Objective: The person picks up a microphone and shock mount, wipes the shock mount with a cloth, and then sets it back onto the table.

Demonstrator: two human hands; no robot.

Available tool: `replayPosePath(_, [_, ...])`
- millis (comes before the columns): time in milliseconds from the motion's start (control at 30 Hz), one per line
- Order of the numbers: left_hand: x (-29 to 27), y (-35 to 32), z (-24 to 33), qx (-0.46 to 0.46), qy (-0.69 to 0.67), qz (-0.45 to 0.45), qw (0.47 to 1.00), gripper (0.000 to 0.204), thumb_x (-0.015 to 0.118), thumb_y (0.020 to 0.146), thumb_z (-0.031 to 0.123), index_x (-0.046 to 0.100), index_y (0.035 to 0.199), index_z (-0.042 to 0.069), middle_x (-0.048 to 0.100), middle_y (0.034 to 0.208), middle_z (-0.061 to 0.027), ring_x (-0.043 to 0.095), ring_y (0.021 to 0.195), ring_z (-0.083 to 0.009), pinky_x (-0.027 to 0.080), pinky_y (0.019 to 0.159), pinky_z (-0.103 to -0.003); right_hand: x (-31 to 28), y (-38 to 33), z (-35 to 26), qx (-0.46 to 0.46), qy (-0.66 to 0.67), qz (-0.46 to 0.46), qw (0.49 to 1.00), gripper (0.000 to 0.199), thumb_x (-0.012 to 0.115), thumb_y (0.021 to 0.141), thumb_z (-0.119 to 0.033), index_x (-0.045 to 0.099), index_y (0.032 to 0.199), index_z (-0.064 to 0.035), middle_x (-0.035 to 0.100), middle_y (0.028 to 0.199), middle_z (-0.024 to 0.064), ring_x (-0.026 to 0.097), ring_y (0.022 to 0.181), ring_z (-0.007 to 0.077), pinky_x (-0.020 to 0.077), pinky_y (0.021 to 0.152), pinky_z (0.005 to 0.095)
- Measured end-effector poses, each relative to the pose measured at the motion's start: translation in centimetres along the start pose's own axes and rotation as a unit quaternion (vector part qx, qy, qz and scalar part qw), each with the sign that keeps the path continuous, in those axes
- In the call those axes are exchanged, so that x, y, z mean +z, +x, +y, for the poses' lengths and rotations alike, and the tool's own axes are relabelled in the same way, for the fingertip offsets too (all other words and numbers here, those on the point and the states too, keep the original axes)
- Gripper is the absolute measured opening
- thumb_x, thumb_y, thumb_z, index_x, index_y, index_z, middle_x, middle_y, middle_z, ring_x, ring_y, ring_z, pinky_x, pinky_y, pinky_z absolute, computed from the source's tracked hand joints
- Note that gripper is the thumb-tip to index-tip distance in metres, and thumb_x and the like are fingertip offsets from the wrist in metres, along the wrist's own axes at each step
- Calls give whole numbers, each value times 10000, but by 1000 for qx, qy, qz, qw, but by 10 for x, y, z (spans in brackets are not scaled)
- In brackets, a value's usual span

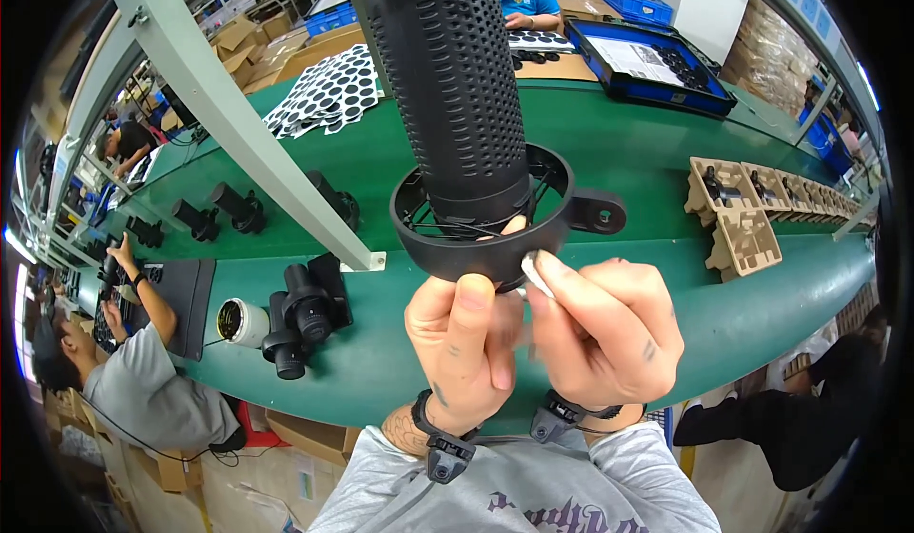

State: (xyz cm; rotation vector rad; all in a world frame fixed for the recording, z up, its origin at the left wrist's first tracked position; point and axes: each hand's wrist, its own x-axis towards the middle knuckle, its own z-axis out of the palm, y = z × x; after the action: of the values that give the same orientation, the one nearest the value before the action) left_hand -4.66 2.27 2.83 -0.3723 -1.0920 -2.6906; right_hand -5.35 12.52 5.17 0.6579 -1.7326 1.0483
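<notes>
A black microphone [457, 95] with a slotted, perforated grille stands nearly upright in front of me, tilted a little left. Around its base runs a black shock-mount ring [447, 259], with a side lug [602, 214] sticking out to the right. My left hand [457, 343] is closed on the ring's near underside, with the thumb on the front and a fingertip showing inside it. Close by, my right hand [614, 338] pinches a small white piece [537, 274], perhaps cloth or tissue, against the ring's lower right side. Some right fingers are blurred or hidden.
Black microphone units [307, 309] lie on the green bench, left, beside an open white tub [249, 324]. A slanting metal post [238, 133] rises there. Moulded pulp trays [747, 243] line the right; a blue tray [624, 84] sits behind. Other people work at left and far side.
</notes>
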Motion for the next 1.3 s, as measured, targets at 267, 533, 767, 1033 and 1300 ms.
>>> replayPosePath(267, [-5,1,-2,36,99,-3,994,342,422,999,345,525,998,19,534,601,20,370,364,-4,266,332,-168,9,3,-4,-12,-18,13,1000,231,710,661,93,693,883,31,596,715,72,538,576,142,416,468,246])
replayPosePath(533, [-10,-3,-15,73,28,38,996,365,493,973,244,573,1111,-84,649,802,-88,366,368,-39,278,423,-212,11,5,-12,-39,-58,-11,997,259,739,631,66,721,873,-28,601,706,36,548,539,140,444,494,238])
replayPosePath(767, [-12,-5,-11,51,-70,-11,996,371,461,979,234,552,1139,-88,676,957,-166,364,343,-47,301,400,-192,6,7,1,-60,-79,7,995,256,731,619,85,697,862,13,627,730,64,551,574,154,443,487,251])
replayPosePath(1033, [-24,-10,-2,-22,-123,27,992,315,418,995,245,559,1027,-35,638,1144,-187,356,338,-40,275,406,-219,5,-3,-5,-35,-39,-23,998,326,737,574,87,710,884,-11,538,615,24,482,478,124,392,441,237])
replayPosePath(1300, [-38,-4,2,-6,-174,3,985,293,403,1002,236,573,1052,3,636,1168,-157,349,350,-37,291,442,-212,4,-13,-2,-54,-59,10,997,255,729,588,64,704,823,-31,667,840,83,506,525,104,395,405,227])
